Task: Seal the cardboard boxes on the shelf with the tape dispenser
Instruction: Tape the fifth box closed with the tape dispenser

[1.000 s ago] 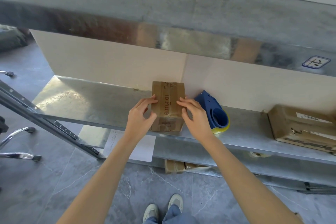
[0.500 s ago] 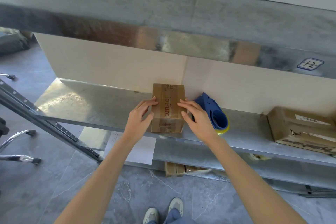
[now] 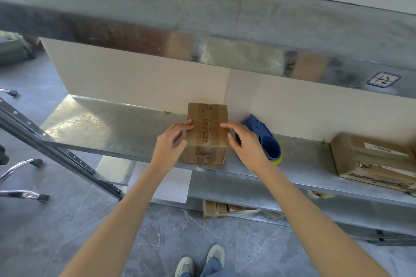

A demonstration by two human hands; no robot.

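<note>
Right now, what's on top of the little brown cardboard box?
Clear tape over printed letters runs along the small brown cardboard box. The left hand holds its left edge, the right hand touches the right, hiding bits.
</note>
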